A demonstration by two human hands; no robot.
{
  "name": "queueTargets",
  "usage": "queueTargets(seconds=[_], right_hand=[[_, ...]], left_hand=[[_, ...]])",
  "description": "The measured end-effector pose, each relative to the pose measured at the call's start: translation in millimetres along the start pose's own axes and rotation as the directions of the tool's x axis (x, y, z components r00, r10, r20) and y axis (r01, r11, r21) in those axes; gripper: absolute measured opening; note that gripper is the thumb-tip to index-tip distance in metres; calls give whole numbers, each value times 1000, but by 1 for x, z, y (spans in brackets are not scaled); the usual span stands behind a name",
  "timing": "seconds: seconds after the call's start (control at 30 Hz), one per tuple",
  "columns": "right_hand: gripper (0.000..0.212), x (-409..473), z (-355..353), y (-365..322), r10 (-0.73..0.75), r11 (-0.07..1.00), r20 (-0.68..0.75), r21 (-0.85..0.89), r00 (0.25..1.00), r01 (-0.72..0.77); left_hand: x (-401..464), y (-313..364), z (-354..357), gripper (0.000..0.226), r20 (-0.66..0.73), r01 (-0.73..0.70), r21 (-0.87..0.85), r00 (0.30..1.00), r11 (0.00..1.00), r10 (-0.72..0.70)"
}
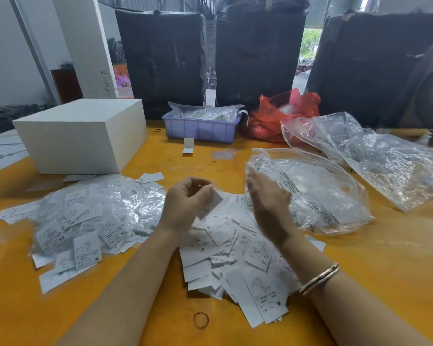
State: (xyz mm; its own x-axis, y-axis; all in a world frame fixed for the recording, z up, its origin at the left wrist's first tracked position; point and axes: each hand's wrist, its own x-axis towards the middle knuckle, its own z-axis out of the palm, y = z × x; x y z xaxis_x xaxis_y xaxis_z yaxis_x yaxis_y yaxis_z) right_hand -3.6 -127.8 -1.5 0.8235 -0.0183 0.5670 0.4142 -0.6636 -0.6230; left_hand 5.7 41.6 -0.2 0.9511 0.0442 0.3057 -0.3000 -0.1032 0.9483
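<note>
Pinching one label (214,203) in curled left hand (183,204), right hand (268,203) flat, empty. Seemingly bagged heap (85,218) done by left edge of desk (365,260); loose pile (238,260) near front edge remaining.

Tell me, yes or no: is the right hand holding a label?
No: the right hand is open with straight fingers and holds nothing, while the left hand pinches a white label.

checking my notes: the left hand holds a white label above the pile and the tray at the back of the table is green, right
Not quite: the head view shows the tray at the back of the table is pale purple, not green. The left hand does hold a white label above the pile.
</note>
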Motion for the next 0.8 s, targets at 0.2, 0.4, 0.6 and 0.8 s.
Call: queueTargets(seconds=[0.2,0.4,0.6,0.8], right_hand=[[33,19,-48,69,229,839,-239,-443,944,-315],[24,20,-43,83,392,588,-1,-769,920,-251],[21,18,-42,82,299,679,-140,-664,944,-314],[12,17,-42,84,332,775,-220,-491,917,-398]], left_hand=[[8,-7,-27,11,-184,3,714,966,700,184],[7,-16,-33,26,-181,131,930,976,344,117],[4,-17,-16,22,-74,-31,903,971,429,226],[-3,-19,6,14,32,-173,774,971,609,235]])
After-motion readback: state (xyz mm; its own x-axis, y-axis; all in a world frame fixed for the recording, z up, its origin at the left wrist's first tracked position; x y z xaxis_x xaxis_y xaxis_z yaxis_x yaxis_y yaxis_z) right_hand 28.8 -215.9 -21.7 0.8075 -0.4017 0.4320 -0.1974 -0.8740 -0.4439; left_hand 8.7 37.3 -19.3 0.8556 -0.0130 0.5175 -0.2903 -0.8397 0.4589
